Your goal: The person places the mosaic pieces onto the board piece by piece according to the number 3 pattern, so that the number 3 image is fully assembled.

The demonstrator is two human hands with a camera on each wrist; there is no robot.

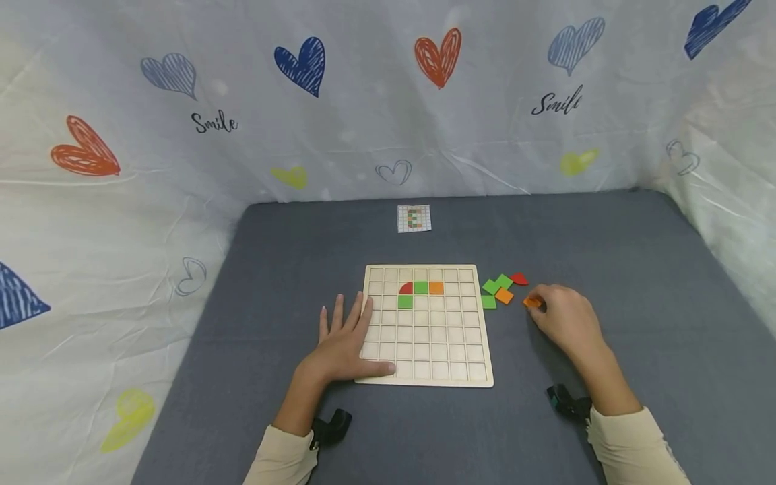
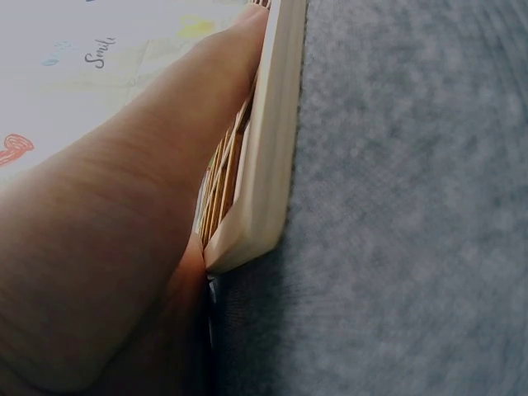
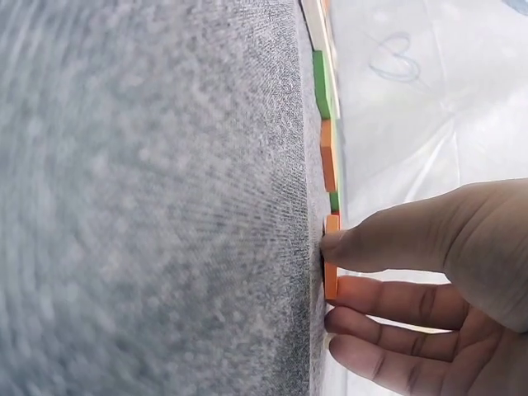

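Note:
A pale wooden grid board (image 1: pixel 430 335) lies on the grey table. Its upper rows hold a red quarter-round tile (image 1: pixel 406 288), a green tile (image 1: pixel 421 288), an orange tile (image 1: pixel 436 288) and, below the red one, another green tile (image 1: pixel 405 302). My left hand (image 1: pixel 345 347) rests on the board's left side with fingers spread, the thumb along the front left corner. To the right of the board, my right hand (image 1: pixel 566 316) pinches an orange square tile (image 3: pixel 332 276) between thumb and fingers, close over the cloth.
Between board and right hand lie loose tiles: green ones (image 1: pixel 488 302), an orange one (image 1: pixel 504 296) and a red one (image 1: pixel 519 279). Behind the board is a small printed pattern card (image 1: pixel 414 219). A white curtain with hearts (image 1: pixel 364 135) hangs at the table's back edge.

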